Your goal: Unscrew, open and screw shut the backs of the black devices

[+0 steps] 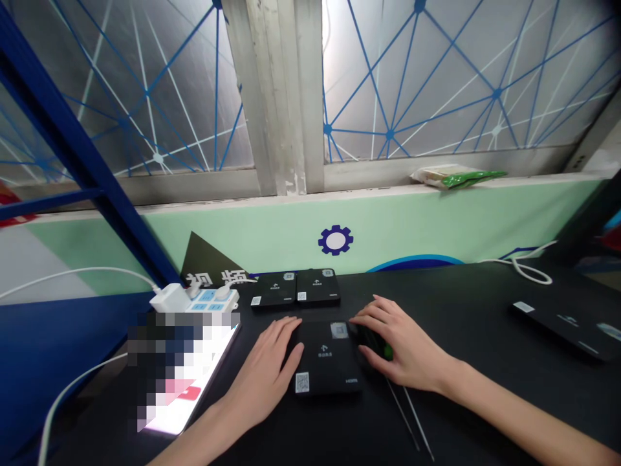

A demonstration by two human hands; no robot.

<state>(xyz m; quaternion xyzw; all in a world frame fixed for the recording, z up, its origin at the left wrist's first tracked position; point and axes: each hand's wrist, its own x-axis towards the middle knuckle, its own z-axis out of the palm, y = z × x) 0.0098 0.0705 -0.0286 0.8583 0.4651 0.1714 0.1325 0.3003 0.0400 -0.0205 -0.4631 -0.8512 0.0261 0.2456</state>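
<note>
Clock centred on near box (pixel 330 359), 12 = away. Up at 12, window (pixel 456 77) is crossed by blue & white lines; below it, black desk (pixel 460 317) is backed by pale green wall (pixel 272 226). At 10, view is cut by blue post (pixel 101 175). At 9, tablet (pixel 194 401) w/ lit screen is laid flat, partly pixelated. L hand (pixel 269 372) is also at 9, palm down, thumb spread from fingers, tips set at box's L edge. R hand (pixel 400 336) is placed at 3, curled over dark thing w/ green bit (pixel 388 351); thumb & fingertips are held apart, but whether it's gripped can't be told. Near box is laid flat btwn the hands, marked w/ QR label & HDMI print. Similar boxes: 1 at 11 (back L box (pixel 274 289)), 1 at 12 (back R box (pixel 317 285)), set side by side; far R box (pixel 567 327) is at approx. 3, well apart. Power strip (pixel 208 301), plugs fitted, is at 10. Packet (pixel 456 176) is left on sill at 1; white cable (pixel 533 278) is looped at 2. 2 thin rods (pixel 418 423) are pointed to 5.
</note>
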